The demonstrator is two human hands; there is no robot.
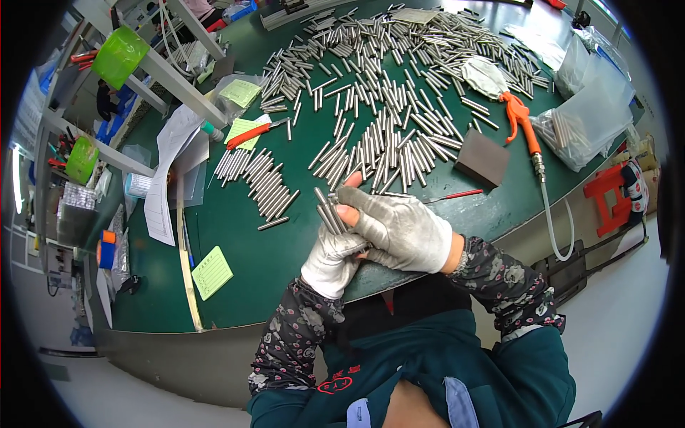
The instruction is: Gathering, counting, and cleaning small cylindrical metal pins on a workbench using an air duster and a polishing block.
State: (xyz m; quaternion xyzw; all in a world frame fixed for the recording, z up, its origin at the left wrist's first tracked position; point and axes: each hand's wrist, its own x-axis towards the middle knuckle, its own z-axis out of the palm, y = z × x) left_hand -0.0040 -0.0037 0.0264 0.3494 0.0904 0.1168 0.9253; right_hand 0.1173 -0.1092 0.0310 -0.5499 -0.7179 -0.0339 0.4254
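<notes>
Both my hands meet over the front edge of the green table, in white gloves with some fingertips bare and grey stains. My left hand (332,262) is closed around several short steel pins (328,212), which stick up from its grip. From the right, my right hand (405,232) closes over the same pins, thumb and fingers against them. Just beyond lies a dense pile of loose steel pins (399,160), spreading to the far side. Left of my hands, more pins (268,187) lie side by side in a slanting row.
To the right are a dark block (482,158), a red pen (462,194), an orange air gun (519,123) with a hose, and plastic bags (596,107). On the left are an orange-handled tool (250,134), a yellow-green card (212,272), paper sheets (163,189) and a shelf frame (182,89).
</notes>
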